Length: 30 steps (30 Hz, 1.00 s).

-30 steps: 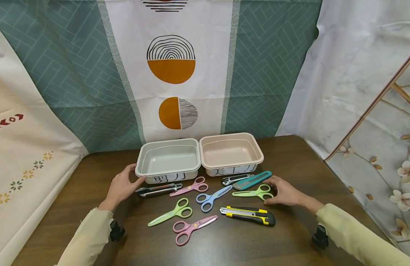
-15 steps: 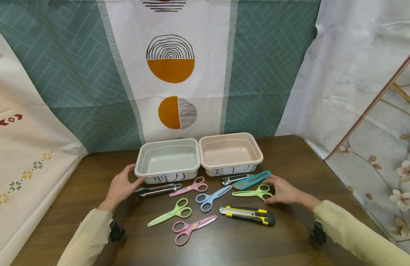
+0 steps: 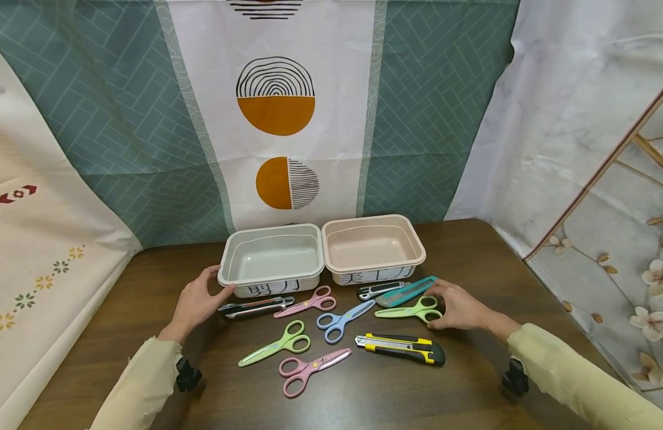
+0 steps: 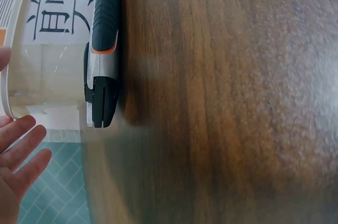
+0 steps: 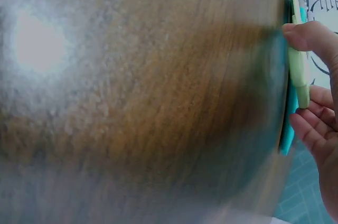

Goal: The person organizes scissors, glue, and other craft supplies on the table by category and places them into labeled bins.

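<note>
In the head view my left hand touches the left corner of a grey-green bin, thumb by its front rim. Its fingers are extended beside the bin in the left wrist view. A black utility knife lies just in front of this bin. My right hand pinches the handles of light green scissors, which lie on the table. The thumb presses one side of them, with the other fingers near the handle end. A teal utility knife lies behind the scissors, close to the fingertips.
A pink-beige bin stands against the grey-green one. Pink scissors, blue scissors, another green pair and a second pink pair lie in front. A yellow-black knife and a small black-silver knife lie right of centre.
The right hand's fingers have shifted very slightly forward and left around the green scissors. The left hand, bins and tools stay where they were.
</note>
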### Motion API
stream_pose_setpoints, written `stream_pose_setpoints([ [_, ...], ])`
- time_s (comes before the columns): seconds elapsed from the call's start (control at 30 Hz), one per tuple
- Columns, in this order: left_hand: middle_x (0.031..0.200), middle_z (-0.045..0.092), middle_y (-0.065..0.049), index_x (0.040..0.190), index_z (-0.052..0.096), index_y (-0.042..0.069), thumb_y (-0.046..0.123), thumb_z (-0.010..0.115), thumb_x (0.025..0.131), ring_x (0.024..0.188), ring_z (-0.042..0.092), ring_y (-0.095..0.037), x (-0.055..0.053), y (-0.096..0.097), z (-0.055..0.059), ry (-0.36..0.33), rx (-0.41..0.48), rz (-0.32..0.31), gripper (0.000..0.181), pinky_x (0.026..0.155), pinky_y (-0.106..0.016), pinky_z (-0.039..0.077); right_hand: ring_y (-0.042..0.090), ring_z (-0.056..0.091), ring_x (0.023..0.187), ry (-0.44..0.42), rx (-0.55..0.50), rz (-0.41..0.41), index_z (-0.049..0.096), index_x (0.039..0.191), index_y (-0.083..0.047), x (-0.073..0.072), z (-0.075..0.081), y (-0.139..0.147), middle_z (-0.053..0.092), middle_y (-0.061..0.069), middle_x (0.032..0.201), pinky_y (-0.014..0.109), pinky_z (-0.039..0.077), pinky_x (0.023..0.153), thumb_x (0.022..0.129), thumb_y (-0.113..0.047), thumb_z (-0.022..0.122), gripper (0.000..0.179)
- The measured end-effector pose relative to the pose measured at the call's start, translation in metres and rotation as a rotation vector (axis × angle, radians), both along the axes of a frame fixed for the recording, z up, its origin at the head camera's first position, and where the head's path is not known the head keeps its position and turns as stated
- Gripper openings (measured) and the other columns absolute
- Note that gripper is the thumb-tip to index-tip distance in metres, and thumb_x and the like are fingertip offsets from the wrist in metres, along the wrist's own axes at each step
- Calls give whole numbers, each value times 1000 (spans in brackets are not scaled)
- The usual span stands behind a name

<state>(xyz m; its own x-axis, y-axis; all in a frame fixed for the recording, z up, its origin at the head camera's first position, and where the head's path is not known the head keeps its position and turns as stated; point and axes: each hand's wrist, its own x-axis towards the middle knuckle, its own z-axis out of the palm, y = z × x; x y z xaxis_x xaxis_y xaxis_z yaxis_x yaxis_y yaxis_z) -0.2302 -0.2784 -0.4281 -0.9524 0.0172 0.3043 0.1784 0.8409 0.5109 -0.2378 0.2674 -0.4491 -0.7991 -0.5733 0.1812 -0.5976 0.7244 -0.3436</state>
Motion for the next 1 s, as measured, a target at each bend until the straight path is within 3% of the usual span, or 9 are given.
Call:
stream_pose_setpoints([
  [0.17, 116, 56, -23, 126, 44, -1, 40, 63, 82, 105, 52, -40, 0, 1, 1, 2, 4, -1, 63, 82, -56, 39, 36, 50, 112, 40, 10, -11, 64, 97, -4, 0, 4, -1, 58, 4, 100, 44, 45, 83, 58, -35, 81, 53],
  [0.33, 116, 56, -23, 126, 44, -1, 40, 62, 82, 105, 52, -41, 0, 1, 1, 8, -6, -4, 63, 82, -55, 39, 21, 55, 93, 46, 17, -10, 64, 98, -4, 2, 8, -4, 57, 2, 98, 35, 47, 73, 58, -37, 80, 55],
  [0.5, 116, 56, -23, 126, 44, -1, 40, 62, 82, 104, 53, -41, 0, 0, 1, 11, -7, -9, 62, 81, -55, 40, 8, 48, 77, 50, 12, 0, 63, 99, -6, 3, 10, -7, 51, -3, 94, 25, 42, 63, 58, -37, 80, 55],
  [0.73, 115, 57, -23, 126, 44, 0, 40, 62, 83, 104, 53, -41, 1, 1, 0, 7, -4, -4, 62, 81, -55, 40, 8, 48, 76, 54, -77, 30, 64, 99, -6, 3, 20, -13, 52, -1, 94, 23, 42, 64, 59, -32, 82, 52],
  [1.0, 116, 56, -24, 127, 43, -1, 41, 61, 83, 104, 53, -40, 0, 0, 2, -4, -34, -9, 63, 82, -55, 40, 11, 49, 75, 41, -94, 60, 62, 99, -5, -1, 34, -23, 53, 2, 95, 22, 43, 63, 60, -31, 81, 50],
])
